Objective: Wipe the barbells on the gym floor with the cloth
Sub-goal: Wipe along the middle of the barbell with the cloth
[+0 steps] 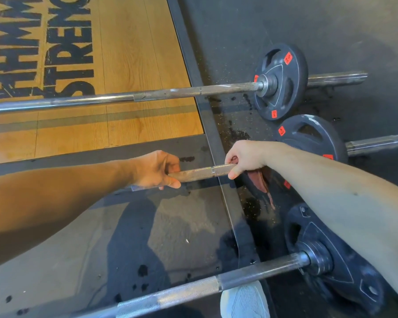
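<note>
- Middle barbell (pixel 200 173): second of three lying side by side on the gym floor. A short stretch of its knurled shaft shows between the two hands.
- Left hand (pixel 155 169): fingers curled round the bare shaft, thumb closing from below. Judged to be steadying the bar against rolling.
- Right hand (pixel 245 157): fingers and thumb curled round the shaft on the plate side, with the cloth trapped between palm and steel.
- Cloth (pixel 261 180): reddish, bunched in the right hand, with a loose tail hanging under the bar.
- Step in hand (judged): wiping the shaft of the middle barbell.
- Method advised: wrap the cloth fully round the steel and slide it lengthwise. Twist the wrist so the fabric works into the knurling, and brace firmly with the left hand.
- Caution: gather the hanging tail, or it may drag over the rubber floor (pixel 170 226), which has dark, wet-looking spots.
- Weight plate (pixel 312 136) of the same bar: partly behind the right forearm. Carry the stroke up to its collar.
- Far barbell (pixel 170 94) and near barbell (pixel 193 290): neither hand is on them.
- Also present: lettered wooden platform (pixel 136 53) and a pale shoe (pixel 243 299) just beside the near barbell.
</note>
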